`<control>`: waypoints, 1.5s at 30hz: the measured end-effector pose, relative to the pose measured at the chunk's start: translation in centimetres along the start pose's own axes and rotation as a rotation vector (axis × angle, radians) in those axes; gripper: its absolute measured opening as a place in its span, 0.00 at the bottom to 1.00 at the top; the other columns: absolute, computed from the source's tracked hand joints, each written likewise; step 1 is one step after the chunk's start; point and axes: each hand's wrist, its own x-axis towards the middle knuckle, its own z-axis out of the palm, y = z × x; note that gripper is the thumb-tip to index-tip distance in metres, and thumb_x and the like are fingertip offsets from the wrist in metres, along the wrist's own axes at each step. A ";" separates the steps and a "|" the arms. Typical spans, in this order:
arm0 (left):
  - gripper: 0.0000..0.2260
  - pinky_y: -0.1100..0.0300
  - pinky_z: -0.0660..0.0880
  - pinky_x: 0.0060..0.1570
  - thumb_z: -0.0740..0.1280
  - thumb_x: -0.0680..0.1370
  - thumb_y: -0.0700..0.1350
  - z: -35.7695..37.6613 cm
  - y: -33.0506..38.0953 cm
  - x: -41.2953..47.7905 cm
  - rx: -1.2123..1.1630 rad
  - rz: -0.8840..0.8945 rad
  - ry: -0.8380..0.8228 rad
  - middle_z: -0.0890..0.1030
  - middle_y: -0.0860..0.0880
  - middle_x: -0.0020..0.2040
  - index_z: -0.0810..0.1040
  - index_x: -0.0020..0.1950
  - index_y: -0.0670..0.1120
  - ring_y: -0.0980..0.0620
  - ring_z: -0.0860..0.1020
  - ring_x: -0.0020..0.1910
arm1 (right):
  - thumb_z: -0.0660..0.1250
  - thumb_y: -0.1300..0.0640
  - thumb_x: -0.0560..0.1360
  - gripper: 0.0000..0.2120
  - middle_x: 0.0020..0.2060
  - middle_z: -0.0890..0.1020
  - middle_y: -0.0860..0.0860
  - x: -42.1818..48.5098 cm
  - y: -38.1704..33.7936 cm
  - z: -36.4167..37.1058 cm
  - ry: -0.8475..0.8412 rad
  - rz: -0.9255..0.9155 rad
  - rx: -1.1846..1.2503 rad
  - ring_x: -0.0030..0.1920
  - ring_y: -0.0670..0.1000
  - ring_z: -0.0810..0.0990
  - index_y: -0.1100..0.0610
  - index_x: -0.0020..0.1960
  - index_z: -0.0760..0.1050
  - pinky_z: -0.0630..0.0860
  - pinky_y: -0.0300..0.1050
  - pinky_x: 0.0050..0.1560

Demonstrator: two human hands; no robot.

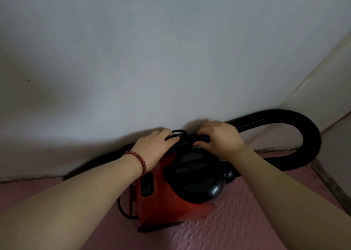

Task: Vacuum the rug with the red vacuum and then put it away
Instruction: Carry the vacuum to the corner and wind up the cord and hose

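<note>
Against wall (171,59), red vacuum (167,208) on mat (237,221), left hand (153,147), right hand (220,137) gripping hose (311,135)

Both forearms are cut off by the lower frame edge. Fingers (167,133) of the left hand (152,147) curl over the looped thin black cord (178,131), tips hidden; the right hand (218,137) wraps the black ribbed hose (311,135), fingertips likewise unseen. The left wrist covers the upper left corner of the glossy red canister vacuum (171,202) and part of the hose's leftward run. The dark side panel (147,185) is too dim to read. The vacuum's far top edge lies concealed beneath both hands
</note>
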 end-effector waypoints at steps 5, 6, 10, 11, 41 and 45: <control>0.21 0.54 0.76 0.51 0.64 0.76 0.53 -0.3 -0.3 1.0 -0.138 -0.026 0.093 0.69 0.55 0.62 0.68 0.69 0.57 0.52 0.71 0.61 | 0.70 0.42 0.70 0.18 0.55 0.79 0.44 1.7 -1.1 0.3 -0.130 -0.020 0.043 0.57 0.48 0.75 0.48 0.57 0.80 0.73 0.44 0.53; 0.20 0.54 0.76 0.51 0.64 0.76 0.54 -0.4 -0.2 1.3 -0.151 -0.037 0.088 0.70 0.56 0.62 0.69 0.68 0.57 0.53 0.72 0.60 | 0.71 0.42 0.70 0.18 0.55 0.79 0.44 1.9 -1.1 0.4 -0.142 -0.013 0.053 0.57 0.48 0.76 0.48 0.57 0.80 0.73 0.44 0.53; 0.19 0.54 0.75 0.53 0.66 0.76 0.52 -0.2 0.3 1.8 -0.156 -0.051 0.064 0.71 0.56 0.61 0.71 0.66 0.57 0.52 0.72 0.59 | 0.71 0.41 0.69 0.19 0.55 0.80 0.44 2.2 -0.9 0.8 -0.171 -0.002 0.059 0.57 0.48 0.76 0.46 0.57 0.80 0.72 0.43 0.52; 0.18 0.54 0.75 0.53 0.66 0.76 0.51 -0.2 0.4 1.8 -0.151 -0.054 0.064 0.71 0.55 0.61 0.71 0.66 0.56 0.51 0.72 0.59 | 0.71 0.41 0.68 0.19 0.55 0.80 0.44 2.2 -0.8 0.9 -0.172 0.005 0.063 0.57 0.48 0.76 0.45 0.57 0.80 0.72 0.42 0.52; 0.24 0.53 0.74 0.48 0.69 0.72 0.51 -1.6 -0.9 0.1 0.029 -0.095 -0.102 0.69 0.48 0.60 0.66 0.65 0.48 0.47 0.74 0.58 | 0.71 0.52 0.71 0.18 0.57 0.74 0.50 2.6 -6.8 0.0 -0.269 -0.073 0.069 0.58 0.52 0.74 0.51 0.60 0.76 0.73 0.48 0.53; 0.20 0.53 0.76 0.44 0.67 0.74 0.45 -1.5 -1.4 -0.5 0.062 -0.121 -0.126 0.71 0.47 0.59 0.67 0.64 0.47 0.46 0.75 0.55 | 0.70 0.53 0.73 0.18 0.59 0.74 0.50 2.4 -6.6 -0.3 -0.266 -0.072 0.066 0.60 0.52 0.73 0.52 0.62 0.75 0.73 0.49 0.56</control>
